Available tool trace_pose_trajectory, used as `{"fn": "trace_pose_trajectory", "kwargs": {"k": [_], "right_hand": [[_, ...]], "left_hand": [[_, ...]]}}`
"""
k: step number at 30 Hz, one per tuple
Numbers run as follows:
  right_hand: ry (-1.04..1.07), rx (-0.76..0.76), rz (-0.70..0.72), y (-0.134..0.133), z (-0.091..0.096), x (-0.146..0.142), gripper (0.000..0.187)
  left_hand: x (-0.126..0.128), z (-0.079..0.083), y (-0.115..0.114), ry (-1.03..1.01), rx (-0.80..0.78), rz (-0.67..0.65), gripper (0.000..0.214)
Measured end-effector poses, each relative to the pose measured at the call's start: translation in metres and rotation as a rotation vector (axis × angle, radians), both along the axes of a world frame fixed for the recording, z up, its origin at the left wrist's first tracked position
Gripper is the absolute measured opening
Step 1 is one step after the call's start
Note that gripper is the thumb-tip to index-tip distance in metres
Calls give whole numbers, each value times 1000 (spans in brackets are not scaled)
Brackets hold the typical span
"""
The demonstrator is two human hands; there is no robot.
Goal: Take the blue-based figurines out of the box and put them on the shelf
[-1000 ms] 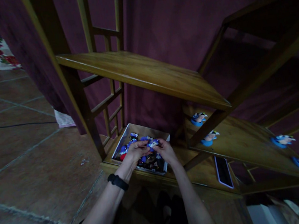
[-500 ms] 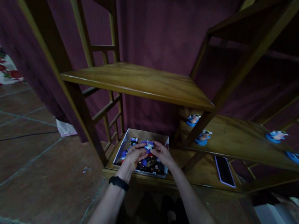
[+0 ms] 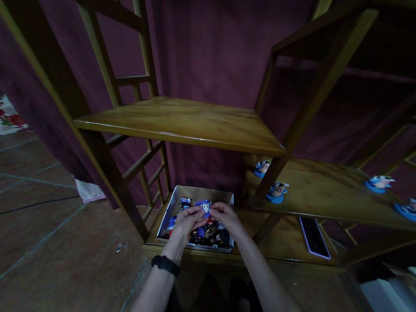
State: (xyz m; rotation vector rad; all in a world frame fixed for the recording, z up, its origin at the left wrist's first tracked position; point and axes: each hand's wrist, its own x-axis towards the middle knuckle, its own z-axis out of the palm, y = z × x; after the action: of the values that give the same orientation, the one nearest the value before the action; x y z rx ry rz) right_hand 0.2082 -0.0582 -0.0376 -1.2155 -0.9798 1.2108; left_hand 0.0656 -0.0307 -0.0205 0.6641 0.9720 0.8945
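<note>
Between the fingertips of both hands is a small purple-haired figurine [image 3: 205, 207], held upright over an open cardboard box. My left hand [image 3: 187, 222] grips it from the left side, and a dark band circles that wrist. From the right, the fingers of my right hand [image 3: 225, 216] close on its other side. Below them, the white-rimmed box [image 3: 167, 214] sits on the lowest shelf. Several dark, blue and red figurines [image 3: 210, 235] lie jumbled inside it, partly covered by my hands.
A wooden shelf board [image 3: 185, 123] spans above the box. To the right, several figurines on blue bases [image 3: 277, 193] stand on another shelf board [image 3: 317, 188]. A phone [image 3: 314, 237] lies on the lowest board. Slanted posts [image 3: 313, 89] frame the unit before a purple curtain [image 3: 202, 41].
The figurine has turned more upright between my fingers, its front now facing me. Both hands stay over the box. The whole view has shifted slightly.
</note>
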Motion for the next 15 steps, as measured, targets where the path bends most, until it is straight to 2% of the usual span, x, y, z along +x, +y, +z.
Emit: {"fn": "trace_pose_trajectory", "kwargs": {"k": [5,11,15], "right_hand": [[-105,42,48,8,-9,3,24],[-251,77,-21,10,-20,8,18],[-255,100,-40,7,-23,7,17]], "left_hand": [[3,-3,-1,23,15,18,25],[7,-5,-4,7,-42,38,19],[9,-7,-5,14,-37,43,16]]}}
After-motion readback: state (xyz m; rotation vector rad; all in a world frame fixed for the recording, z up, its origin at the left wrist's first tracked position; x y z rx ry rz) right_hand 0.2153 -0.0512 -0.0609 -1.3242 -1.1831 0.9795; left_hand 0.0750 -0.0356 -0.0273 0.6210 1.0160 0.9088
